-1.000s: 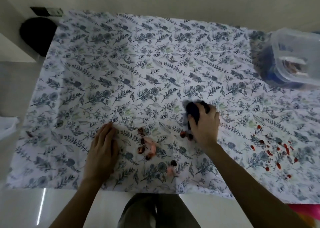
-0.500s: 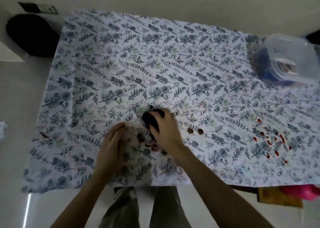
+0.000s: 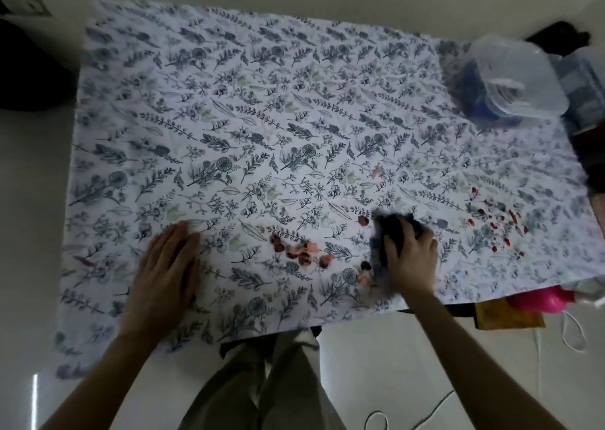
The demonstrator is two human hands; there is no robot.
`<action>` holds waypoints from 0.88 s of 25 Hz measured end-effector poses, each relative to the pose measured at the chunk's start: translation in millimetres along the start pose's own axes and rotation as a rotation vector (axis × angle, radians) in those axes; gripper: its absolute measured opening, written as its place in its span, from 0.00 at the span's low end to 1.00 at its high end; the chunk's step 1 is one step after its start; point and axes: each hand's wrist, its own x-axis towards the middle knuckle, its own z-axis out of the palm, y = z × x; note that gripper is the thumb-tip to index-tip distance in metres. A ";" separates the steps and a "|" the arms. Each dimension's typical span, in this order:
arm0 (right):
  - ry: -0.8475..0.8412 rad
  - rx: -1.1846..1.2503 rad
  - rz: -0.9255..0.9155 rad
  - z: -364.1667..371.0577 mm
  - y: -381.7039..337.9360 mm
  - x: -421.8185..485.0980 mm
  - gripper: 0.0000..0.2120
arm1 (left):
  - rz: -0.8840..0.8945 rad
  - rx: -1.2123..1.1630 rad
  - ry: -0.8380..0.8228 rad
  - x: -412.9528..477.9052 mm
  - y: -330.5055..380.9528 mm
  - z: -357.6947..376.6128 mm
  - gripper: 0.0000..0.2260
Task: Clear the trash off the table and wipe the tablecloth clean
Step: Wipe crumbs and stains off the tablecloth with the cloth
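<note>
A white tablecloth [image 3: 248, 108] with a blue leaf print covers the table. My right hand [image 3: 411, 259] presses a dark cloth [image 3: 388, 230] onto it near the front edge. Just left of the cloth lie smeared reddish-brown stains [image 3: 299, 249], and one more stain spot [image 3: 363, 220] sits at the cloth's upper left. A patch of small red spots [image 3: 497, 230] lies to the right of my right hand. My left hand [image 3: 168, 266] rests flat on the tablecloth at the front left, fingers together, holding nothing.
A clear plastic container [image 3: 510, 79] with blue contents stands at the back right corner. Pink and brown objects [image 3: 537, 302] lie below the table's right front edge. A dark round object [image 3: 23, 69] sits on the floor at the left. White cords [image 3: 573, 331] trail on the floor.
My right hand has swept the dark cloth from beside my left hand to the right, uncovering the smeared stains. My left hand has stayed flat on the tablecloth.
</note>
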 end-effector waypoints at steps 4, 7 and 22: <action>-0.027 0.083 -0.032 14.1 -67.4 -49.1 0.25 | 0.002 -0.010 0.008 -1.9 -1.7 1.5 0.24; -0.060 0.117 -0.079 21.5 -129.4 -63.3 0.22 | -0.008 -0.058 0.018 1.4 0.4 -2.4 0.23; 0.117 0.080 -0.083 -32.1 -30.3 28.5 0.22 | -0.072 -0.030 0.026 -27.2 -26.9 -21.3 0.25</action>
